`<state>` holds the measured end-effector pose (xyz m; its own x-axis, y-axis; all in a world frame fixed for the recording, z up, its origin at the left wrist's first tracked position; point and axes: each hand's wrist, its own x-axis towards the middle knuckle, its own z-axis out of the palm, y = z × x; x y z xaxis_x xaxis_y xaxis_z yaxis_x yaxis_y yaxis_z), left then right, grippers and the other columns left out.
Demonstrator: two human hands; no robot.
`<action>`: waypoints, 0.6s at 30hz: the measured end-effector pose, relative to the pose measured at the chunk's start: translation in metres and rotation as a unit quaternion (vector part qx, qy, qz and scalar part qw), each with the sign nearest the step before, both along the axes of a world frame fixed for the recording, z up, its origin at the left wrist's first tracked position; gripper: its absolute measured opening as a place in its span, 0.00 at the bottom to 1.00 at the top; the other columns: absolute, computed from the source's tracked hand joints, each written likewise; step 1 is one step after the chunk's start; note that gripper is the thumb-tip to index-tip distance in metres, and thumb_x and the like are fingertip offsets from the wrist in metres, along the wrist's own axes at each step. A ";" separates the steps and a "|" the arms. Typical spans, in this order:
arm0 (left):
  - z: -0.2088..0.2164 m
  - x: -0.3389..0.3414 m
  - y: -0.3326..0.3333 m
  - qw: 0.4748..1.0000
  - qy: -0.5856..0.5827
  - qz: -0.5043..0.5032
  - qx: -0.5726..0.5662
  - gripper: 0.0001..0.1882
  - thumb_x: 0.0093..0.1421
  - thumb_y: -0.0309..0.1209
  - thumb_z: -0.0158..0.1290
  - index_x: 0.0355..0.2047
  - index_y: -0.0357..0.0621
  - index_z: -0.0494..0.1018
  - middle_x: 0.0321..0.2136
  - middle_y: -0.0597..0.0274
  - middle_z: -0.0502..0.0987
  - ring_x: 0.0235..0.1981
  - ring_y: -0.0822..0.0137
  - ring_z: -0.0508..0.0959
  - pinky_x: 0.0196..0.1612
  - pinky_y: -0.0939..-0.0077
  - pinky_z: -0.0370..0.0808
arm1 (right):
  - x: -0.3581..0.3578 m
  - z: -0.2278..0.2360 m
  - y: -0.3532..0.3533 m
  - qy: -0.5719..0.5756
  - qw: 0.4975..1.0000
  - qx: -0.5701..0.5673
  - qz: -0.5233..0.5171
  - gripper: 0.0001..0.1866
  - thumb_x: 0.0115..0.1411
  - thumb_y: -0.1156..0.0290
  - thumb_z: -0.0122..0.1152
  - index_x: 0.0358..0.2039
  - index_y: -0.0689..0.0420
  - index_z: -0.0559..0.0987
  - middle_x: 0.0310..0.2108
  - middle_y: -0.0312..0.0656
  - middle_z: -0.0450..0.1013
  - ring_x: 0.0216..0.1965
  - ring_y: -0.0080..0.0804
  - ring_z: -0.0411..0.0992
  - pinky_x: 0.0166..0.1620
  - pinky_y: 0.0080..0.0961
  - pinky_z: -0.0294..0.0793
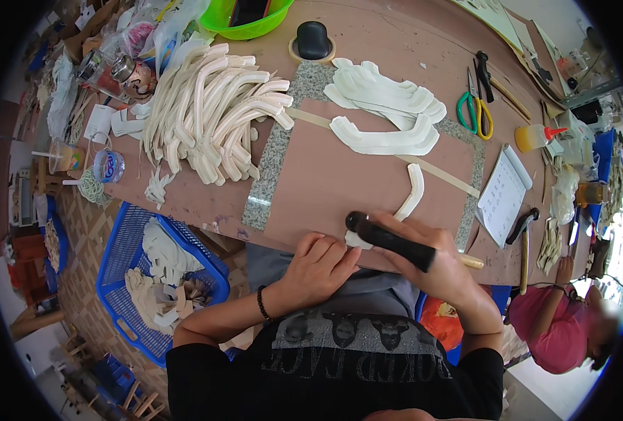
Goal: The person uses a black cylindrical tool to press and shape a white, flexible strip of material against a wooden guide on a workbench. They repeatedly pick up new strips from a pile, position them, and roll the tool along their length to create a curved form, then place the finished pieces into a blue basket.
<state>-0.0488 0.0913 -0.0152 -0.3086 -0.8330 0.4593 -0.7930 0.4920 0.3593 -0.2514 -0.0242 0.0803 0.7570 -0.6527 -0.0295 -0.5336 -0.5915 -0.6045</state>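
A narrow pale curved strip [414, 188] lies near the table's front edge, its middle hidden behind my right hand. Wrapped around a hammer [396, 243] with a black head and light wooden handle, my right hand [438, 263] holds the head low over the strip. My left hand [318, 266] is closed, thumb and fingertips at a pale end beside the hammer head, apparently the same strip. Beyond them lies a wider white curved piece [385, 139], with a stack of similar pieces [382, 90] behind it. A large pile of curved strips [210, 112] sits to the left.
Scissors [474, 112], a glue bottle [536, 137], a notepad [504, 189] and another hammer [524, 245] lie on the right. At the back are a black rounded object [313, 40] and a green basin [255, 29]. A blue basket [125, 319] stands lower left; a person in pink [557, 337] sits right.
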 end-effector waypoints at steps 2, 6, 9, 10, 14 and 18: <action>0.001 0.001 -0.003 1.000 0.003 0.001 0.001 0.22 0.51 0.37 0.68 0.45 0.44 0.81 0.39 0.62 0.73 0.43 0.60 0.73 0.53 0.56 0.68 | 0.000 -0.003 -0.002 0.019 1.000 -0.007 0.015 0.30 0.56 0.68 0.71 0.61 0.55 0.78 0.33 0.46 0.78 0.28 0.49 0.79 0.32 0.39 0.80; 0.012 0.009 -0.013 1.000 -0.011 0.013 0.014 0.21 0.53 0.38 0.67 0.45 0.45 0.81 0.40 0.59 0.73 0.44 0.57 0.72 0.53 0.54 0.67 | -0.009 -0.012 -0.013 -0.007 0.997 -0.041 -0.066 0.26 0.59 0.72 0.66 0.60 0.53 0.78 0.31 0.47 0.77 0.29 0.51 0.79 0.34 0.43 0.79; 0.015 0.010 -0.044 0.999 -0.027 0.039 0.014 0.21 0.54 0.39 0.66 0.46 0.45 0.80 0.41 0.59 0.72 0.45 0.55 0.72 0.53 0.54 0.66 | -0.019 0.003 -0.012 0.054 0.988 -0.052 -0.136 0.27 0.58 0.74 0.64 0.60 0.53 0.78 0.33 0.47 0.77 0.29 0.52 0.78 0.35 0.45 0.79; 0.014 0.007 -0.060 0.999 -0.030 0.044 0.012 0.21 0.55 0.39 0.66 0.47 0.45 0.80 0.41 0.58 0.72 0.45 0.55 0.72 0.53 0.54 0.66 | -0.023 0.005 -0.009 0.051 0.989 -0.051 -0.129 0.27 0.58 0.74 0.64 0.60 0.53 0.78 0.33 0.47 0.77 0.29 0.52 0.78 0.36 0.45 0.79; 0.013 -0.012 -0.112 0.997 0.011 -0.001 0.078 0.20 0.57 0.37 0.64 0.50 0.48 0.79 0.43 0.59 0.71 0.45 0.57 0.72 0.52 0.56 0.66 | -0.040 0.014 0.004 0.044 0.992 -0.021 -0.118 0.24 0.59 0.71 0.67 0.58 0.54 0.79 0.33 0.48 0.78 0.30 0.53 0.79 0.37 0.43 0.79; 0.001 -0.017 -0.143 0.980 0.047 -0.186 0.057 0.10 0.58 0.29 0.58 0.40 0.42 0.81 0.39 0.57 0.71 0.45 0.57 0.72 0.46 0.61 0.70 | -0.061 0.027 0.011 0.032 0.984 0.017 -0.176 0.22 0.62 0.64 0.70 0.56 0.55 0.82 0.35 0.47 0.80 0.31 0.51 0.80 0.36 0.39 0.79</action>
<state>-0.0663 -0.0522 -0.0145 -0.5606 -0.7188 0.4111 -0.5272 0.6927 0.4923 -0.3128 -0.0129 0.1075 0.4796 -0.8722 -0.0959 -0.7396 -0.3430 -0.5791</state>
